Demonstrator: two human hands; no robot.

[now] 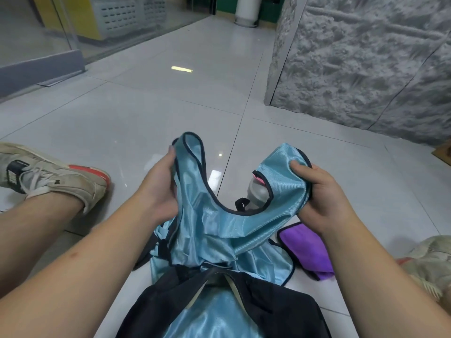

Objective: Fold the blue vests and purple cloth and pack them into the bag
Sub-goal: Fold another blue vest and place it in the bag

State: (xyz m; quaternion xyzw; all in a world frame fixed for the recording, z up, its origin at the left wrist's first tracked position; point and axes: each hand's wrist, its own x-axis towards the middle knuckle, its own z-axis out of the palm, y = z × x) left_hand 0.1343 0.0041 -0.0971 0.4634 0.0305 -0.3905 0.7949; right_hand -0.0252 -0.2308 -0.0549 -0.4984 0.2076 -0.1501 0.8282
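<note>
While you are holding the blue vest [214, 223] up by its shoulder straps, left grip [158, 189] and right grip [322, 198] each pinching one, its hem is trailing below into the open bag [280, 311]; the slick fabric could slip and bunch.

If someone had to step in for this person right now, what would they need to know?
Left hand grips one shoulder strap of a blue vest; right hand grips the other strap. The vest is held up, unfolded, above the floor.
More blue fabric shows inside the open black bag, so at least one vest looks packed.
The purple cloth lies folded on the floor, right of the bag, not yet packed.
A bottle stands behind the vest.
Left to do: fold the held vest, put it in the bag, then the cloth.
</note>
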